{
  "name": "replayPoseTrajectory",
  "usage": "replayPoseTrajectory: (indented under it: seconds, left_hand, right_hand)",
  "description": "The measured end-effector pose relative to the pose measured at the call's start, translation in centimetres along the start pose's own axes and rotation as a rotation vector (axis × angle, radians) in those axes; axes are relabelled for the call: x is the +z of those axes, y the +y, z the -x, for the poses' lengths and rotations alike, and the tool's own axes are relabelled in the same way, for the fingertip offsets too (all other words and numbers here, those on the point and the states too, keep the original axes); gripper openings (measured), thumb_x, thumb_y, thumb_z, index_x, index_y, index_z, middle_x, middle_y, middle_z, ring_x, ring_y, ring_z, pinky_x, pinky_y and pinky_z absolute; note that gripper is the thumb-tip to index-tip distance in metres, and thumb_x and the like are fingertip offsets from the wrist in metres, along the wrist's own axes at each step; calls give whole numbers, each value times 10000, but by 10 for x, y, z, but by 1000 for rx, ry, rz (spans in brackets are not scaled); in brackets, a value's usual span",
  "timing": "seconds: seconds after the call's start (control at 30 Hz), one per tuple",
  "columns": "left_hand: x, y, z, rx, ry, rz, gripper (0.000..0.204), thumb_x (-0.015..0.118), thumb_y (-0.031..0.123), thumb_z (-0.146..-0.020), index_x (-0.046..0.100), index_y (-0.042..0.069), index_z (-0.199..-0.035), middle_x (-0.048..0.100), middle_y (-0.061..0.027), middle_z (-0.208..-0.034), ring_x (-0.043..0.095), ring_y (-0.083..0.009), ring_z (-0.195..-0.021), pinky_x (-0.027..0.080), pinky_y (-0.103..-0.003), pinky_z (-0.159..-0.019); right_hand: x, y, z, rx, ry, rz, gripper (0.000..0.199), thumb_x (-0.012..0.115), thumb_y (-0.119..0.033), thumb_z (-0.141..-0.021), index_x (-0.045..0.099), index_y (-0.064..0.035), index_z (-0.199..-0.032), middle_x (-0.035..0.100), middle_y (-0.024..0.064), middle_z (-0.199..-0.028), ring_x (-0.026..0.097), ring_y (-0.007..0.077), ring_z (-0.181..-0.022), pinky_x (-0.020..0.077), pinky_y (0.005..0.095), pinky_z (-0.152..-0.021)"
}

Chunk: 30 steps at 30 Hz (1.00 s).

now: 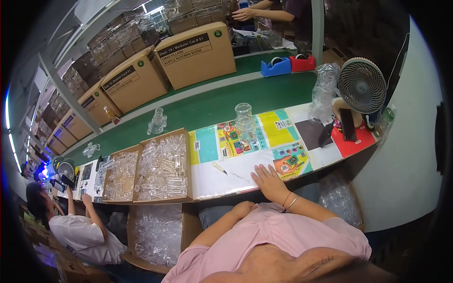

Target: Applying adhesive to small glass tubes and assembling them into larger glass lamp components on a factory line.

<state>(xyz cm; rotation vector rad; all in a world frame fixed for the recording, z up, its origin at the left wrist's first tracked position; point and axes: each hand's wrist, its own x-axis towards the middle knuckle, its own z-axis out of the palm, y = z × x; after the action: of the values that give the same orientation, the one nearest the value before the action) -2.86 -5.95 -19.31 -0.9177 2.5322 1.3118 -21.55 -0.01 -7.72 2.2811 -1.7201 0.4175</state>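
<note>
My right hand [269, 182] lies flat on the white part of the printed work surface [212, 184], palm down and fingers apart, holding nothing. A bracelet shows on that wrist. My left hand [244, 209] rests at my lap, just below the table's front edge, with its fingers curled in and nothing visible in them. Left of my right hand lies a small, slim, pale yellow tool with a dark tip [219, 168]. Beyond the hands, a clear acrylic piece with a round top [244, 123] stands upright on the printed sheet.
Cardboard trays [189, 165] of clear parts stand left. A green conveyor belt [203, 107] runs behind, with another clear piece [157, 121] on it. Cartons [196, 55], tape dispensers [276, 67], a fan [361, 85] and a phone [347, 125] stand around. A co-worker [80, 231] sits left.
</note>
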Motion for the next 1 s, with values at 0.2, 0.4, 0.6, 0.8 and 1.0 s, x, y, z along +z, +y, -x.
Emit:
replayPoseTrajectory:
  seconds: [0.2,0.4,0.6,0.8,1.0]
  left_hand:
    - [-3,-5,-3,46,-17,48,464,403,418,-964,670,43,-1023,636,-248,-994,621,-358,-927,466,-401,-834]
    - [-4,-8,-4,35,-35,33,483,351,376,-975,630,3,-1103,611,-265,-1083,586,-392,-1019,434,-412,-913]
    - [4,-25,-20,41,-79,-96,471,347,336,-966,614,-21,-1118,587,-281,-1130,575,-396,-1052,423,-423,-934]
    - [3,-24,-16,-40,14,-133,417,371,313,-953,603,37,-1162,585,-272,-1143,560,-407,-1078,417,-424,-947]
    - [-6,-7,-8,-79,-47,48,442,448,347,-936,484,110,-1307,557,-211,-1239,552,-348,-1132,426,-395,-944]
  right_hand:
    - [-5,-2,-3,22,-15,-57,484,485,-135,-834,461,-30,-1305,435,218,-1369,391,353,-1298,248,514,-1085]
    - [-5,-3,-3,31,-25,-56,476,494,-153,-831,473,-33,-1292,435,219,-1368,394,350,-1296,258,514,-1080]
    - [-5,-1,-5,23,-33,-40,631,651,-165,-706,466,-38,-1296,429,206,-1369,381,342,-1299,260,514,-1079]
    - [-15,-2,-4,42,-96,-73,565,618,-249,-790,472,-35,-1293,393,212,-1403,385,344,-1303,261,513,-1078]
    - [-42,38,14,62,108,-336,470,629,-266,-821,525,-36,-1218,437,203,-1353,406,387,-1252,302,516,-1048]
